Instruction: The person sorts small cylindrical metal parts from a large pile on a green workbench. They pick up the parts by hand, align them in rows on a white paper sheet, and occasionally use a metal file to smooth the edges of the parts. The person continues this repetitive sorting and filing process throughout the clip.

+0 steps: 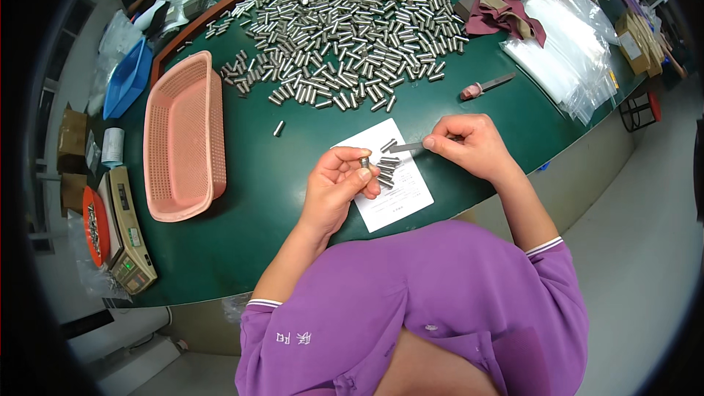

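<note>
My left hand (334, 185) pinches a short shiny metal pin (364, 163) upright between thumb and fingers. In my right hand (471, 148) is a slim grey flat file (408, 147), its tip pointing left toward the pin but apart from it. Beneath both hands lies a white printed sheet (397, 209) with several loose pins (386, 171) on it, partly hidden by my left fingers. One single pin (279, 128) lies on the green table (257, 249) to the left. A large heap of like pins (352, 29) spreads across the far side.
A pink plastic basket (218, 139) stands at left, beside a scale (125, 231) with a red bowl (95, 227) of small metal parts. Right of the heap lie a tool with a wrapped handle (473, 92), a maroon cloth (506, 15) and clear plastic bags (554, 51).
</note>
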Motion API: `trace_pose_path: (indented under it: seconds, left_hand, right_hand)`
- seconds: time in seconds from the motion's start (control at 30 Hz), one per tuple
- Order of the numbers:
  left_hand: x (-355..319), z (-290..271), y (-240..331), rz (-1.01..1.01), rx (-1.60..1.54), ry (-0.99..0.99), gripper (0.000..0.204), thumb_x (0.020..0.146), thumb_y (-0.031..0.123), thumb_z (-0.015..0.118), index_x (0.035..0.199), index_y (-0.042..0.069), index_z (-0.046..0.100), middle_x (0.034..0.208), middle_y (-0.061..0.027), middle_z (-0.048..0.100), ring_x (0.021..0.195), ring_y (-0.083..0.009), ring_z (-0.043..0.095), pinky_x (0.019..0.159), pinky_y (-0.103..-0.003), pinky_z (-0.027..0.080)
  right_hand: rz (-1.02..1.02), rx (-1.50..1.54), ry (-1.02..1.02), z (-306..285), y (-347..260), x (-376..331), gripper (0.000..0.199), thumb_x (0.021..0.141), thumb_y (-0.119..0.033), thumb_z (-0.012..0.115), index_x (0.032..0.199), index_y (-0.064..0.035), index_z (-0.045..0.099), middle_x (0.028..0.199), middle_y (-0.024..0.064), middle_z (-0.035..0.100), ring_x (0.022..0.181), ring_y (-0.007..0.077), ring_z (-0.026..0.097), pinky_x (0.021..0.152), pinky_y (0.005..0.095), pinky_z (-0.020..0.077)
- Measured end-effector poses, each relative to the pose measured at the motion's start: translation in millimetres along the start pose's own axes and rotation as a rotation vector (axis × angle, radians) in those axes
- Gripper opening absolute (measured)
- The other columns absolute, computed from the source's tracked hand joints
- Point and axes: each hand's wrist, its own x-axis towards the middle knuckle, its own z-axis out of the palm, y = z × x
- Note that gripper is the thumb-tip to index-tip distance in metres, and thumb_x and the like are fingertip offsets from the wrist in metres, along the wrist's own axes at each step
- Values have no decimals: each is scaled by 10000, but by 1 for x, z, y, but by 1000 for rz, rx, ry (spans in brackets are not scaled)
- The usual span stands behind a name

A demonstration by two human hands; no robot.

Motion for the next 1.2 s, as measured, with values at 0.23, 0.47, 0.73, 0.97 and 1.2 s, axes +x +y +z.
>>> trace_pose_path:
  seconds: [0.23, 0.47, 0.73, 0.97, 1.2]
  left_hand:
    - [0, 5, -3, -54, 87, -1, 254, 932, 6, 631, 1179, 31, 576, 960, -133, 694, 733, -179, 648, 651, -277, 528]
    - [0, -2, -3, 2, -16, -41, 243, 941, 15, 630, 1180, 17, 586, 968, -135, 695, 750, -173, 668, 682, -282, 560]
    - [0, 1, -5, -56, 64, 9, 241, 946, 40, 631, 1182, 27, 581, 969, -131, 692, 725, -179, 642, 656, -279, 530]
    - [-1, 0, -5, -26, 21, -68, 227, 950, 41, 625, 1174, 33, 584, 956, -131, 700, 733, -179, 650, 653, -278, 527]
    - [-2, -2, -4, -6, 32, -30, 233, 965, 59, 607, 1193, 15, 582, 971, -126, 703, 740, -158, 654, 648, -272, 530]
  right_hand:
    - [-272, -79, -36, 35, -26, 9, 249, 834, -359, 741, 771, -118, 732, 687, 46, 684, 600, 214, 641, 555, 339, 484]
    - [-50, -25, -46, 7, -3, 8, 286, 826, -361, 758, 737, -91, 725, 637, 41, 659, 551, 183, 606, 528, 317, 452]
    - [-195, -9, -64, 35, -27, 9, 265, 827, -378, 744, 753, -124, 724, 668, 44, 673, 619, 221, 651, 571, 354, 487]
    - [-73, -4, -101, 16, -15, 10, 241, 826, -343, 748, 756, -112, 729, 671, 38, 676, 601, 194, 633, 556, 331, 477]
    - [-97, 4, -38, 13, -10, 12, 273, 833, -349, 745, 769, -84, 731, 663, 53, 672, 587, 198, 634, 552, 335, 473]
